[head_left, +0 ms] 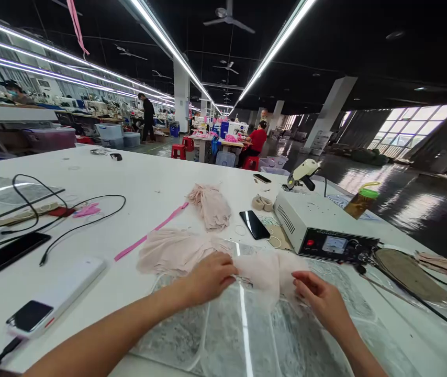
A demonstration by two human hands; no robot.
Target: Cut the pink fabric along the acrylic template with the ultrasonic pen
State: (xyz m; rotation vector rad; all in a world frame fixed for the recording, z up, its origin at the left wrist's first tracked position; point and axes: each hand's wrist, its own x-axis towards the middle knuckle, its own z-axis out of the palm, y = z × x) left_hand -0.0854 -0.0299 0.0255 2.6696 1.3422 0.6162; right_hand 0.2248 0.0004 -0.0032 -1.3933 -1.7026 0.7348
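Note:
My left hand (211, 276) and my right hand (320, 298) both pinch a thin piece of pale pink sheer fabric (265, 272), stretched between them over a clear glass plate (243, 330) on the white table (137, 183). A flat heap of the same pink fabric (172, 251) lies just left of my left hand. Another bundle of it (211, 205) sits farther back. A black phone (254, 224) lies behind the fabric.
A white control box with a dial (321, 228) stands at the right, a handheld tool (304, 173) and a green-lidded bottle (361, 200) behind it. Cables (70, 220), a pink strip (151, 231) and a white power bank (56, 296) lie left. Other workers sit at far tables.

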